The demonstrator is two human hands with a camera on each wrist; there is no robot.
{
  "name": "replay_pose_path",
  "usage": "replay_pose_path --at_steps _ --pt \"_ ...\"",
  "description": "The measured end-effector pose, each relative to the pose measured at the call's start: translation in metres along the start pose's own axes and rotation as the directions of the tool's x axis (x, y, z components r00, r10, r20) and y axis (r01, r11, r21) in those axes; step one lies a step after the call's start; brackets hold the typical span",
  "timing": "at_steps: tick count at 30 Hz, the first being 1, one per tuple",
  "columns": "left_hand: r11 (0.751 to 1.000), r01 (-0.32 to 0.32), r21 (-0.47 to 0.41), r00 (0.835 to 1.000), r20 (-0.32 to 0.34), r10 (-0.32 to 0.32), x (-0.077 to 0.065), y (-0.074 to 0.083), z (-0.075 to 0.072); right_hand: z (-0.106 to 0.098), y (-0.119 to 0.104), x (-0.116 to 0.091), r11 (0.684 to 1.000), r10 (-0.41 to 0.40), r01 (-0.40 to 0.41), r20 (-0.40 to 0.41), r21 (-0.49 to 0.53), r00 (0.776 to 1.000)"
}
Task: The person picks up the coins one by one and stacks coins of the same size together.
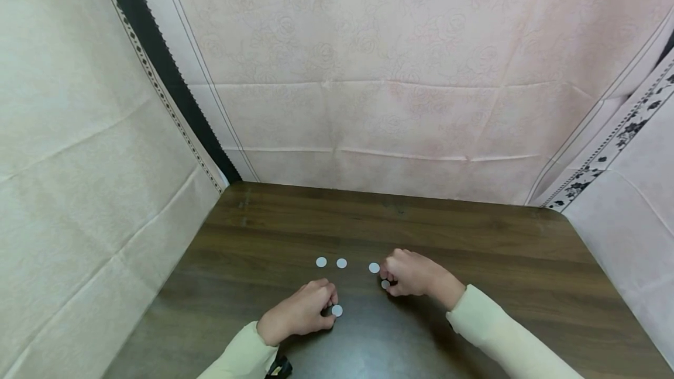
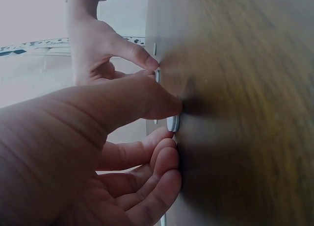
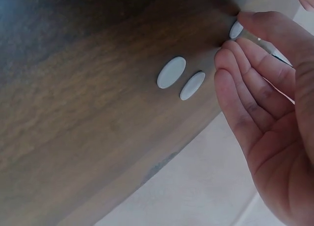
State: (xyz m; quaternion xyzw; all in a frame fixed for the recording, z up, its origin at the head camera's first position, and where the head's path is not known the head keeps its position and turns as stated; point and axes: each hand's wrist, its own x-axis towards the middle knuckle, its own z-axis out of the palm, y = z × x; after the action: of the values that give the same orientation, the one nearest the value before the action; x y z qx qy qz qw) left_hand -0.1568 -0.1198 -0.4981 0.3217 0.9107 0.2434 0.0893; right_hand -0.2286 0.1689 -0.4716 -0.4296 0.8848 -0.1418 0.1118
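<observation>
Several small, flat white discs lie on the brown wooden table [image 1: 253,274]. My left hand [image 1: 302,310] pinches one white disc [image 1: 337,310] between thumb and fingers at the table surface; the left wrist view shows that disc [image 2: 172,123] edge-on below the thumb. Farther right, my right hand [image 1: 413,274] pinches another disc [image 1: 385,284], which also appears between thumb and forefinger as a disc [image 3: 236,29] in the right wrist view. Just beyond its fingers lies a loose disc [image 1: 374,268].
Left of that loose disc, two more discs, one [image 1: 341,263] beside the other [image 1: 321,262], lie side by side. Pale patterned cloth [image 1: 400,75] hangs behind the table's far edge, and similar cloths hang at the left [image 1: 79,162] and right [image 1: 637,192].
</observation>
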Motion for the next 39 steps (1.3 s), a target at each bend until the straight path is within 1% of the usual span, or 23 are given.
replay_pose_path --at_steps 12,19,23,30,39 --pt "1.000 0.000 -0.002 1.000 0.006 0.000 0.000 0.000 -0.002 -0.008 -0.007 0.011 0.997 0.003 0.004 0.087 -0.079 0.996" --pt "1.000 -0.004 -0.008 1.000 0.012 0.004 -0.001 0.000 -0.002 -0.009 -0.012 0.018 0.990 0.050 -0.031 0.134 -0.141 0.990" --pt "1.000 0.009 0.003 1.000 0.016 -0.009 0.000 0.000 -0.002 -0.008 -0.013 0.021 0.985 0.053 -0.030 0.133 -0.170 0.990" --pt "1.000 0.009 0.007 1.000 0.003 -0.009 0.000 0.000 -0.001 -0.004 -0.012 0.024 0.969 0.042 -0.010 0.124 -0.247 0.991" --pt "1.000 0.000 0.016 1.000 -0.012 0.000 0.000 0.000 0.001 0.003 -0.005 0.024 0.966 0.031 -0.003 0.105 -0.259 0.994"
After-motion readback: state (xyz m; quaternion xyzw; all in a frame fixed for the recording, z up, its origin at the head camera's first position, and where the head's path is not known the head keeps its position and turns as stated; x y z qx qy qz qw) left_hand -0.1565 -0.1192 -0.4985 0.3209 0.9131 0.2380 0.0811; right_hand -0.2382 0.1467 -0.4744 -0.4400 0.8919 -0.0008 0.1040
